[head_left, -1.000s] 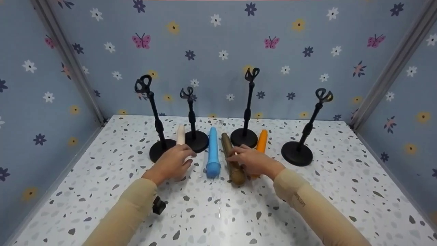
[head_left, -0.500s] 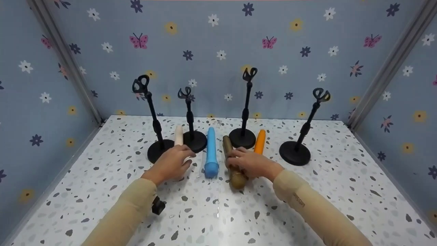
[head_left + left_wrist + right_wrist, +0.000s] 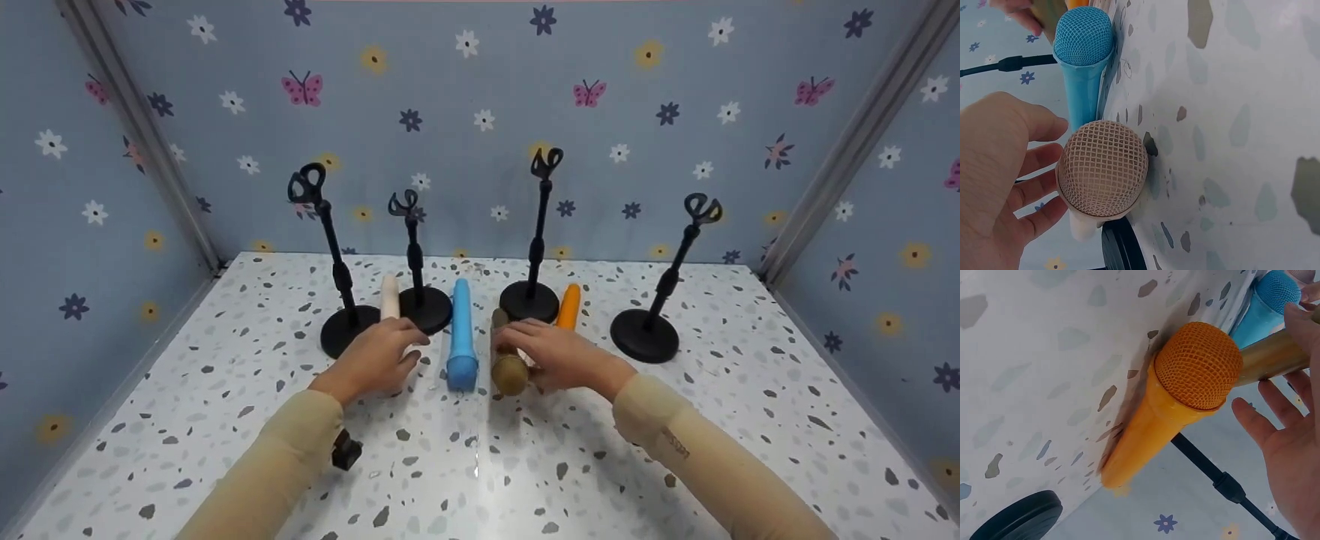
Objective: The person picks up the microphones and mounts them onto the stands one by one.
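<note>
My right hand (image 3: 562,352) grips a brown microphone (image 3: 510,375) by its handle, with the mesh head toward me. The right wrist view shows thumb and fingers on either side of its handle (image 3: 1272,357). My left hand (image 3: 375,356) hovers at a pale beige microphone (image 3: 390,296), its fingers loosely bent beside the mesh head (image 3: 1103,169). Between the hands a blue microphone (image 3: 462,322) lies on the speckled table. An orange microphone (image 3: 570,304) lies partly hidden behind my right hand; its mesh head (image 3: 1196,365) shows in the right wrist view.
Several black microphone stands with clips on top line the back: a far left stand (image 3: 341,277), a shorter one (image 3: 415,259), a tall one (image 3: 537,247) and a far right one (image 3: 667,281). Flowered wall panels (image 3: 480,90) enclose the speckled table (image 3: 450,480).
My right hand has closed round the brown microphone and shifted it slightly left, its mesh head tipping up toward me. The left hand has stayed by the beige microphone.
</note>
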Demonstrator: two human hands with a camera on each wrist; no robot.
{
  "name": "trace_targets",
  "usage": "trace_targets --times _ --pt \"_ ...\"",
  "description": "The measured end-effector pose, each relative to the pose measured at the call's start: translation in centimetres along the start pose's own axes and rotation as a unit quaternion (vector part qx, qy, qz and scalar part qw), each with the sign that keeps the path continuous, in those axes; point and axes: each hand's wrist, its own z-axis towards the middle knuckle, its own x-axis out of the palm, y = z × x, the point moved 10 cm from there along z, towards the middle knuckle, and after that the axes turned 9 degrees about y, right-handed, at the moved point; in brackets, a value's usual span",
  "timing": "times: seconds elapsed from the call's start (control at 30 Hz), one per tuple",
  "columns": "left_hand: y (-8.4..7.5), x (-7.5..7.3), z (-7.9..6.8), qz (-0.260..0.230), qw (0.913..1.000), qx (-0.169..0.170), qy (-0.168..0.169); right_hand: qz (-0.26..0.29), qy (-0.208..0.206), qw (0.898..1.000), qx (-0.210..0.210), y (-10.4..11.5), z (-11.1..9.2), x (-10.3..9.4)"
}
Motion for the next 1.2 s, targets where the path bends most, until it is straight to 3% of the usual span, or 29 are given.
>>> trace_targets --times 0.3,0.53,0.63,0.73,1.0,1.2 --pt "-0.2 -0.2 -0.1 0.003 0.9998 0.016 -0.011 0.092 -0.068 0.993 0.02 -1.1 -1.0 -2.9" --pt "-0.5 -0.3 -0.2 0.005 0.9997 0.018 -0.018 0.186 -0.105 0.976 0.042 -2.2 -1.7 -4.7" --pt "-0.4 -0.2 -0.2 -0.001 0.9999 0.007 -0.007 0.254 -0.117 0.959 0.049 -2.7 -2.1 -5.3" --pt "-0.3 0.0 -0.1 -0.01 0.9998 -0.006 0.014 0.32 -0.134 0.935 0.075 -3.6 -2.8 -5.9" --pt "-0.6 -0.3 0.4 -0.037 0.9973 -0.019 0.06 0.399 -0.143 0.89 0.166 -5.6 -4.8 -7.5" --pt "-0.6 -0.4 0.8 -0.038 0.997 -0.014 0.066 0.492 -0.141 0.841 0.175 -6.1 -5.3 -8.2"
